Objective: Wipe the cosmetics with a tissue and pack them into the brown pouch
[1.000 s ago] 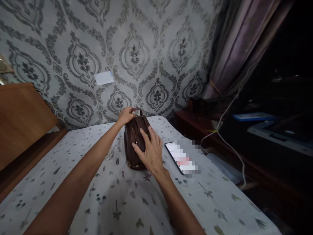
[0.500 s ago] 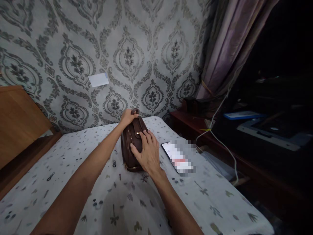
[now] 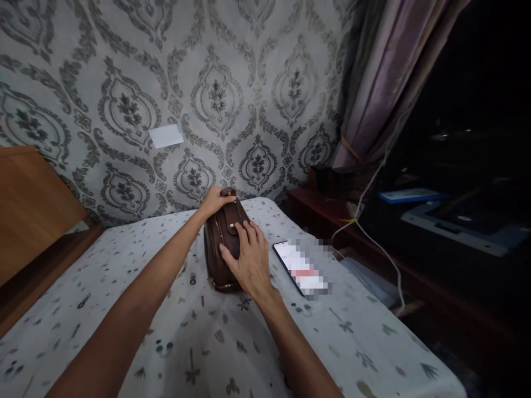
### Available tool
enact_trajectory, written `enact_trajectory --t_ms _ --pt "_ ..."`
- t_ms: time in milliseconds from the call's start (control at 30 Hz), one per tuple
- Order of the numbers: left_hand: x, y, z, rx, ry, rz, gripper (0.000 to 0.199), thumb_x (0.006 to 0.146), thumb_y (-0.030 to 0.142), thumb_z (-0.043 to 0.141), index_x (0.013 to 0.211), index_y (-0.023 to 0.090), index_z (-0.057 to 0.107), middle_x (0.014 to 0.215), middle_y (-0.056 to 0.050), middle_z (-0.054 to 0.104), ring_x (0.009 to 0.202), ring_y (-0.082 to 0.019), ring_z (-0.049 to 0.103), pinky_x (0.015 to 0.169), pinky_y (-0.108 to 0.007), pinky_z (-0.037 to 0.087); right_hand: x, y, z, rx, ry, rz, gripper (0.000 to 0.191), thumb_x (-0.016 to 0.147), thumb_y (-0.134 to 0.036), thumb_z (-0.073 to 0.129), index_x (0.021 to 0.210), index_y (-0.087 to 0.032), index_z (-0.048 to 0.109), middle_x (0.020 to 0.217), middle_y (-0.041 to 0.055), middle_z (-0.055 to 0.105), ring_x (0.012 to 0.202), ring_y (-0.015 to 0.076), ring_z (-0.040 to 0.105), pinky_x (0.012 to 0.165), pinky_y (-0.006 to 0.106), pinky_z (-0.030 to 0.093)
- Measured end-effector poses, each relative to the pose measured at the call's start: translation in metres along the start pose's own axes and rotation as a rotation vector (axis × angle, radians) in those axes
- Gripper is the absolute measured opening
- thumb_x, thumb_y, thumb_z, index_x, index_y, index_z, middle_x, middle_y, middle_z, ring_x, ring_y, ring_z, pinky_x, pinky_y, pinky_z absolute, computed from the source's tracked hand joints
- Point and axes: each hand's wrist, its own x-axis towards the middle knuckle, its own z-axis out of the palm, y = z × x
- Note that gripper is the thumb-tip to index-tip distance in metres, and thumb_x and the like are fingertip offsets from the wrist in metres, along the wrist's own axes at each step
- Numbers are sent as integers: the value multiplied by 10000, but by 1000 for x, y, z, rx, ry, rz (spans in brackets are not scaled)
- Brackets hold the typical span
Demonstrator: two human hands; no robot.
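Note:
A dark brown bag (image 3: 219, 260) with gold-coloured zips and a small gold stud stands on a white patterned cloth (image 3: 124, 276). At its far end, my left hand (image 3: 214, 200) is closed on the bag beside its short handle. My right hand (image 3: 250, 257) rests on the bag's top and right side, fingers apart, the thumb near the zip. Just right of that hand lies a phone (image 3: 292, 265) with its screen lit, partly blurred out.
Patterned wallpaper (image 3: 215, 72) with a pale card (image 3: 166, 135) on it rises behind. A wooden piece of furniture (image 3: 37, 204) stands at left. On the right are a dark red table (image 3: 315, 207), a white cable (image 3: 373, 235), a blue-edged object (image 3: 410, 195) and a curtain (image 3: 373, 99).
The bag's handle has tipped down a little toward the bag, and my left hand has shifted slightly left. My right hand has hardly moved.

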Motion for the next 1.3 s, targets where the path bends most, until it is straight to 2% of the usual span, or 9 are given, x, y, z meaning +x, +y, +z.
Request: enact_trajectory --t_ms 133,200,333,433,533,700,1067,1167,1300 --pt "1 -5 -22 77 -11 25 198 677 334 706 766 160 677 666 33 599 662 -139 517 636 -250 372 -1 2 0 -3 20 -25 579 911 -439 598 1390 -117 555 1433 191 551 1371 352 415 1108 531 390" --pt "0 -9 -35 140 7 8 168 681 317 711 688 161 651 599 43 547 624 -134 476 612 -256 332 -1 2 -1 -9 20 -39 547 927 -423 583 1420 -190 546 1484 166 507 1393 350 392 1106 542 383" --pt "-8 -15 -49 248 30 -44 317 728 366 700 522 178 550 467 57 385 538 -123 376 571 -278 245 -1 -2 -6 -43 -37 -106 408 971 -362 537 1371 -324 608 1541 105 460 1430 346 356 1104 562 350" --pt "-13 -16 -49 286 48 -54 322 728 386 717 534 182 560 478 54 402 551 -128 382 572 -281 236 -1 -3 -8 -51 -74 -137 354 989 -330 512 1310 -335 660 1500 84 525 1407 326 395 1115 564 316" --pt "-15 -18 -47 304 69 -59 257 686 331 751 558 182 585 511 47 457 590 -137 422 580 -275 255 -1 -4 -8 -47 -86 -137 347 989 -327 514 1296 -332 675 1497 79 536 1393 322 414 1113 560 307" --pt "-16 -22 -46 306 82 -75 194 720 287 674 573 178 610 516 38 469 589 -141 446 579 -266 279 -1 -4 -8 -53 -78 -128 335 981 -332 532 1276 -332 690 1487 73 551 1386 312 427 1116 545 309" --pt "-25 -15 -44 319 24 -30 162 721 291 610 623 164 632 547 19 535 559 -139 469 546 -254 319 0 -5 -10 -46 -91 -127 340 981 -315 517 1276 -319 686 1471 88 558 1384 311 421 1112 541 307" --pt "-24 -5 -40 353 12 8 121 716 236 601 733 155 689 630 -4 607 615 -160 516 601 -267 368 -1 -4 -8 -30 -70 -121 381 979 -341 510 1333 -284 639 1477 109 544 1386 299 429 1128 527 308" --pt "-20 10 -23 379 -33 72 270 694 211 633 936 172 746 817 -16 704 751 -186 590 698 -267 414 -1 -1 -5 -19 13 -56 506 937 -415 549 1386 -183 579 1498 172 498 1382 318 428 1114 497 354"
